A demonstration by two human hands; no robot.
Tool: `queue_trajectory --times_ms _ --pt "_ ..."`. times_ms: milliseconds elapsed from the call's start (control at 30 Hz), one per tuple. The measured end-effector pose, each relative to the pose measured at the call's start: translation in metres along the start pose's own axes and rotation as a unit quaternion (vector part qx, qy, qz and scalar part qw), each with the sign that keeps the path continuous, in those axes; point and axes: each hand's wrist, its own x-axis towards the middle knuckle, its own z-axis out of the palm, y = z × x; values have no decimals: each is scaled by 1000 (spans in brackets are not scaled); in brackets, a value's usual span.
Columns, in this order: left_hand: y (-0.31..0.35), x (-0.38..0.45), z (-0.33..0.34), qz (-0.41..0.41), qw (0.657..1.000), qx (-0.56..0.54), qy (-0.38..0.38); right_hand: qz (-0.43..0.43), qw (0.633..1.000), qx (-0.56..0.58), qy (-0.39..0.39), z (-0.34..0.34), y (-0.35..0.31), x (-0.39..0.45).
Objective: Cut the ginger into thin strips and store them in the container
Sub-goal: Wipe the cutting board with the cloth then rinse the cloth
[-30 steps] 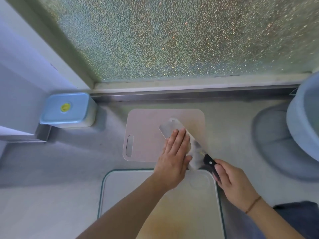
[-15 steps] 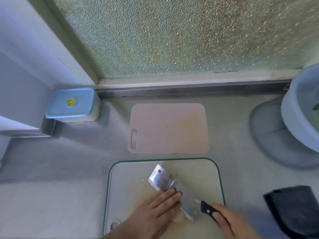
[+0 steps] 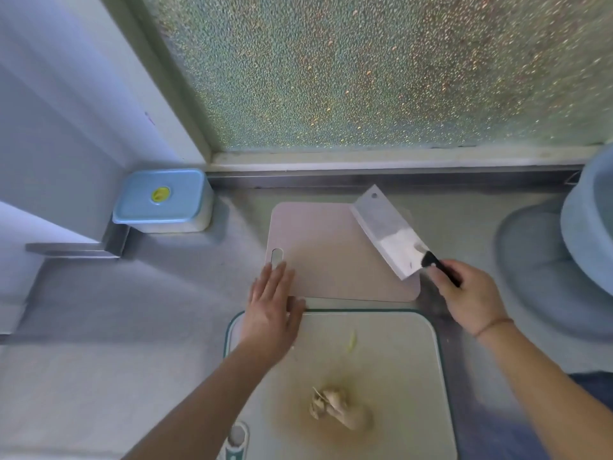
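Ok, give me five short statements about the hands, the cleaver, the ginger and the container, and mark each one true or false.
1. The right hand grips the cleaver by its black handle. True.
2. The ginger lies on the pink board. False: it lies on the white cutting board nearer the person.
3. The container has its blue lid on. True.
4. The left hand holds the ginger. False: it lies flat at the pink board's near left corner, fingers straight.
5. The cleaver's blade is over the container. False: it is over the pink board's right side.
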Motion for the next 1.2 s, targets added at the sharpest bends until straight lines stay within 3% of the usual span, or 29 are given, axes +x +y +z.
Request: queue_trajectory --times_ms 100,233,400,600,733,833,900,967,1200 --pt "-10 28 0 18 997 31 -69 11 999 -26 -38 10 0 23" --pt "-2 50 7 81 990 36 -107 -5 996 -75 -54 11 1 29" --pt "34 67 13 14 976 100 -193 -48 986 -138 -83 9 0 21" --pt "38 62 23 -1 969 151 -196 -76 978 -171 -92 14 1 12" --pt "40 60 19 16 979 146 -144 -51 987 -110 -106 9 -2 6" --pt "37 48 8 80 994 74 -12 -71 991 -57 -102 -1 -6 -15" --pt "34 34 -3 143 985 0 93 -96 990 -36 -92 -7 -9 -41" --pt "31 17 -10 192 971 -19 143 -108 989 -41 -95 -12 -12 -69" --pt "13 -45 -3 194 979 -22 50 -76 983 -75 -150 -7 -8 -112"
